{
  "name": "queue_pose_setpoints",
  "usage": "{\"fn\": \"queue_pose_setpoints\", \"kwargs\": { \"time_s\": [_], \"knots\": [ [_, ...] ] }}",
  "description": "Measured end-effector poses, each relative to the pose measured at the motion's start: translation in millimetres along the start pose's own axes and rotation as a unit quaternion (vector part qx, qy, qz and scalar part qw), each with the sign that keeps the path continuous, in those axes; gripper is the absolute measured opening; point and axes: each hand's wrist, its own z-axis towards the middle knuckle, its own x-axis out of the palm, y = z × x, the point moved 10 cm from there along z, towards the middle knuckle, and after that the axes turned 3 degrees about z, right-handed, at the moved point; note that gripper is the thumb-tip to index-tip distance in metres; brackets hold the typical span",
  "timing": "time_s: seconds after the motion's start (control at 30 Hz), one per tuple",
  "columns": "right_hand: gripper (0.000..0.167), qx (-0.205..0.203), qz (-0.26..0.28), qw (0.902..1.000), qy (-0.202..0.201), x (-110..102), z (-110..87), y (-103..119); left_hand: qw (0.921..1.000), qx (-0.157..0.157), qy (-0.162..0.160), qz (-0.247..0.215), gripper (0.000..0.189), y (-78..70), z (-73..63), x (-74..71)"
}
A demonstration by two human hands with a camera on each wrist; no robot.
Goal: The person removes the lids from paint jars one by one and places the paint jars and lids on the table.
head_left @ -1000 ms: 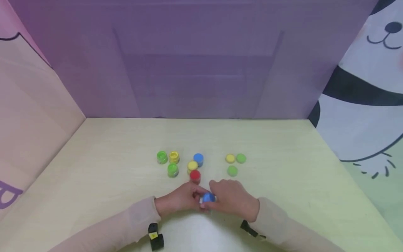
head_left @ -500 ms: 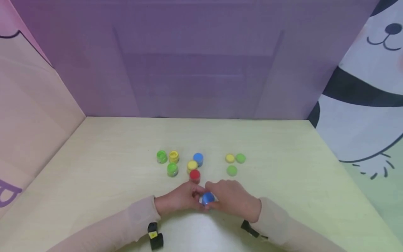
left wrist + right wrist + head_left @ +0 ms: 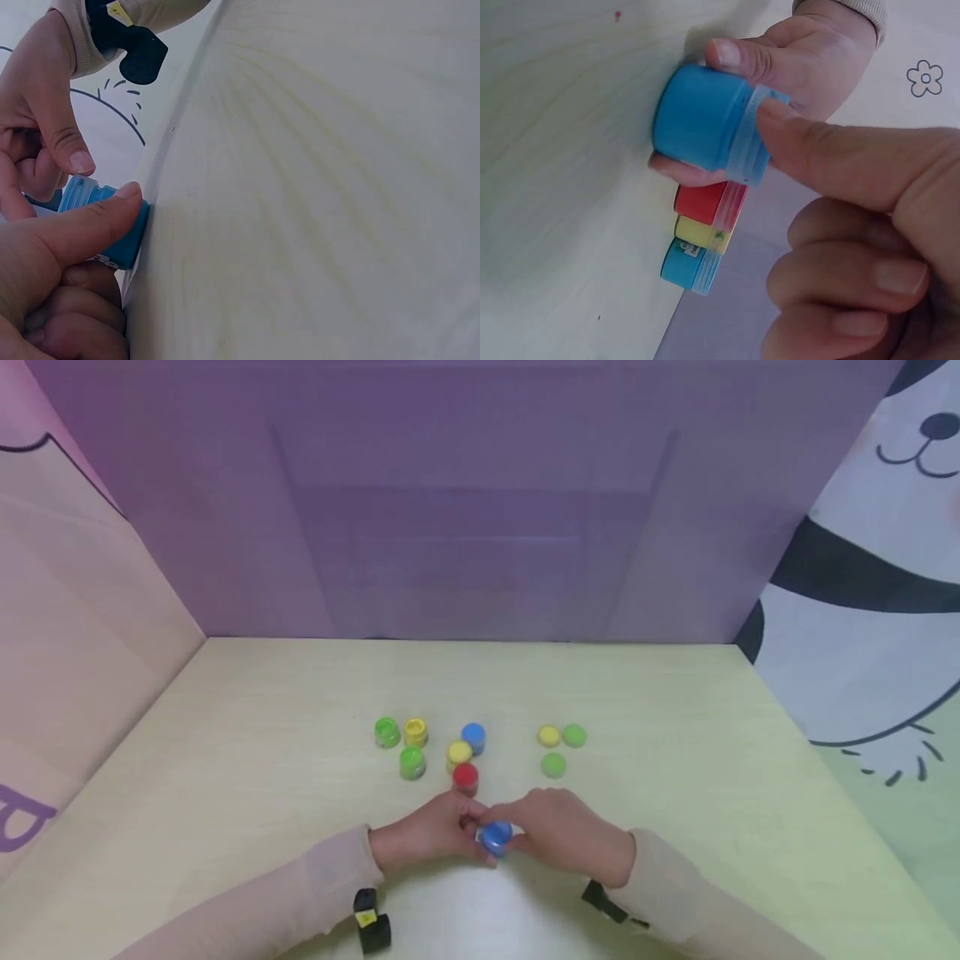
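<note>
A small blue jar (image 3: 496, 837) with a translucent lid (image 3: 744, 154) stands upright on the table in front of the person. The left hand (image 3: 429, 837) grips its body from the left; in the right wrist view, thumb and a finger lie on opposite sides of it. From the right, the right hand (image 3: 564, 833) pinches at the lid edge with thumb and index finger, the other fingers curled in. Just beyond the left hand, a red jar (image 3: 465, 778), a yellow jar (image 3: 459, 755) and another blue jar (image 3: 473, 737) stand in a line.
Two green open jars (image 3: 412, 762) and a yellow open jar (image 3: 416, 732) stand at back left. To the right lie a yellow lid (image 3: 549, 736) and two green lids (image 3: 553, 765). A purple wall (image 3: 480, 543) borders the table's far edge.
The right hand's fingers have shifted around the blue jar's rim, the index finger moving left across its far side, showing more of the top. The left hand keeps its hold.
</note>
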Motion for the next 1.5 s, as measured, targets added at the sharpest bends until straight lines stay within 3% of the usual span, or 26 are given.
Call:
{"fn": "queue_pose_setpoints", "kwargs": {
  "time_s": [0.3, 0.57, 0.67, 0.77, 0.93, 1.1, 1.5],
  "knots": [
    [0.045, 0.002, 0.010, 0.9997, 0.023, 4.1, 0.2, -6.0, 0.9996, -0.005, 0.008, -0.027, 0.024, 2.3, 1.8, 2.3],
    [0.049, -0.012, -0.004, 0.9998, 0.019, -0.7, -0.4, -2.4, 0.9999, -0.003, 0.005, -0.009, 0.022, 0.9, 1.8, -0.1],
    [0.042, 0.011, -0.004, 0.9999, 0.001, -3.8, -0.2, -4.1, 1.0000, 0.003, 0.006, -0.004, 0.023, 0.2, 1.9, -0.1],
    [0.036, 0.062, 0.000, 0.9981, -0.003, -2.4, 0.7, -10.5, 0.9999, 0.002, 0.007, -0.007, 0.025, 0.8, 1.9, 0.1],
    [0.044, 0.133, -0.005, 0.9909, 0.022, 8.3, 1.8, -19.1, 0.9998, -0.004, 0.008, -0.020, 0.028, 2.8, 1.9, 0.6],
    [0.043, 0.150, -0.019, 0.9882, 0.025, 12.6, 3.5, -19.9, 0.9999, 0.001, 0.007, -0.014, 0.029, 1.8, 2.6, 0.4],
    [0.034, 0.142, -0.017, 0.9890, 0.038, 15.8, 5.6, -17.0, 0.9998, 0.000, 0.015, -0.010, 0.025, -0.2, 1.1, 0.9]
  ]
}}
